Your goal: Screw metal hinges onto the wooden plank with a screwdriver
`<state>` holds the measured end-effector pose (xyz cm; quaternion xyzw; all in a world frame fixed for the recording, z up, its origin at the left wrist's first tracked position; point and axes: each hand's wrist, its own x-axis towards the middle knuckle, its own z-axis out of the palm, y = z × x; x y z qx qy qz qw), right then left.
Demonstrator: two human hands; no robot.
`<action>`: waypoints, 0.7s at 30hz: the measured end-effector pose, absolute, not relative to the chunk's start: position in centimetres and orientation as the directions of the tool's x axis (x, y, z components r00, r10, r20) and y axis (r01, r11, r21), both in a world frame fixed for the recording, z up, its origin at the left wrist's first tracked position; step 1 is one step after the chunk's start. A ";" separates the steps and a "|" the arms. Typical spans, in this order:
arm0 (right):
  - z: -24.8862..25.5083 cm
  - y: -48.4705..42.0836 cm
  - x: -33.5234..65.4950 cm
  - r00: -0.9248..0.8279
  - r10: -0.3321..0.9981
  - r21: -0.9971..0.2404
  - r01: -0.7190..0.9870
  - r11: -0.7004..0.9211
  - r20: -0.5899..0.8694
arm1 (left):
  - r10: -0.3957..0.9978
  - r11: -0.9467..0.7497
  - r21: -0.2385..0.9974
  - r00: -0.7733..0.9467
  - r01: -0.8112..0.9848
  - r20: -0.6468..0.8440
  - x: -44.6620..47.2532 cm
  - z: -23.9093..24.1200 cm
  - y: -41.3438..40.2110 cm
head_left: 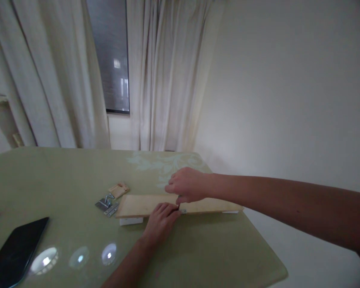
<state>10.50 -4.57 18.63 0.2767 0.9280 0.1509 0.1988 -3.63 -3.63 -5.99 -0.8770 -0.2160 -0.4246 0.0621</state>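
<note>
Near the left front of the bench [197, 256] lies a dark tablet [16, 254], with round patches of reflected light on the green surface beside it. To the right, the left forearm reaches up to the long wooden board [136, 205], which lies across the bench in front of the person, its long edge facing them. A white block [131, 221] shows under the board's left end, and a white piece [230, 212] shows under the right. The left hand [162, 218] rests on the near edge around the middle, its fingers together and bent; whether it grips anything cannot be told. Just to its right, a small metal bracket [183, 211] sits at that edge. The right hand [186, 186] is above the board, fingers curled in and closed on a thin dark shaft [178, 207] that points down beside the left fingertips; most of it is hidden.

Off the board's left end lie metal plates [104, 205], a few screws [108, 198] and, just beyond, a small wooden piece [119, 190]. Farther back, a pale leafy pattern [168, 164] marks the bench, and behind it hang light curtains [170, 80] beside a dark window [110, 60] and a plain wall [287, 92].
</note>
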 end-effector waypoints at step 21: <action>14.8 -4.9 10.3 -0.506 0.829 0.243 0.857 0.454 0.240 | 0.380 -0.885 0.078 0.614 0.460 0.692 -3.9 -6.0 -3.9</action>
